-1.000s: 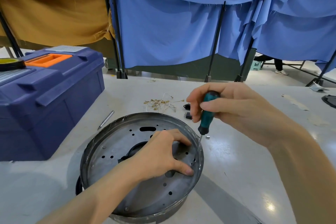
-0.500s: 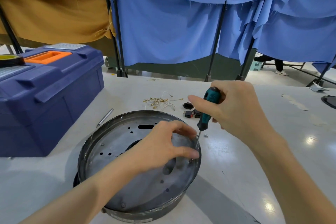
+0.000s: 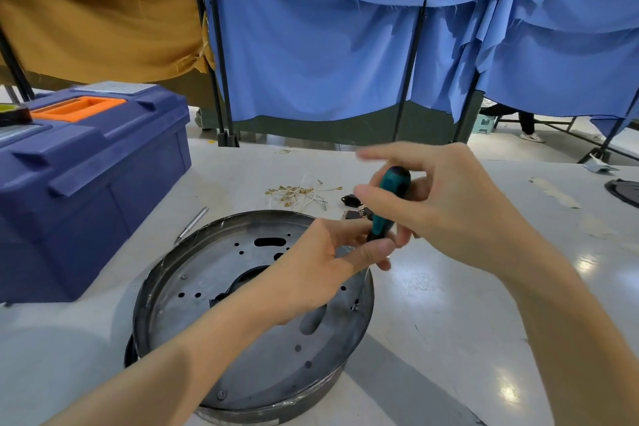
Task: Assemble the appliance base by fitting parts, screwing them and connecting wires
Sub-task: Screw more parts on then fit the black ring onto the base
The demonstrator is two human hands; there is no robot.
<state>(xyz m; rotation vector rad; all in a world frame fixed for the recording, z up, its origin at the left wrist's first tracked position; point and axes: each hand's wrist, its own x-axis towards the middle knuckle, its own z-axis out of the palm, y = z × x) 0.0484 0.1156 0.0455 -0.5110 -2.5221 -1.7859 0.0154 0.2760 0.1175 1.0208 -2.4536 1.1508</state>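
Metal round base sits in front of us on the pale table, a shallow dark pan with the flat plate inside it, full of punched holes and slots, with a big cutout near the centre. At 9 o'clock from it we've got one blue toolbox, lid closed, orange handle on top, so we can't see what's inside.

One screwdriver is in play, with a teal and black handle. Its long axis runs steeply down, handle leaning toward 1 o'clock, shaft dropping to a spot on the plate right by the rim at 3 o'clock. The tip looks like it's at a screw there, but it's too small to be sure.

Our right hand wraps loosely around the upper handle, with the thumb and a couple of fingers on it and the index finger lifted and blurred. Our left hand pinches the lower end of the handle between thumb and fingertips.

At 12 o'clock beyond the base: one bundle of wires with brass terminals, a few small black parts just right of it, and one slim metal rod at 10 o'clock.
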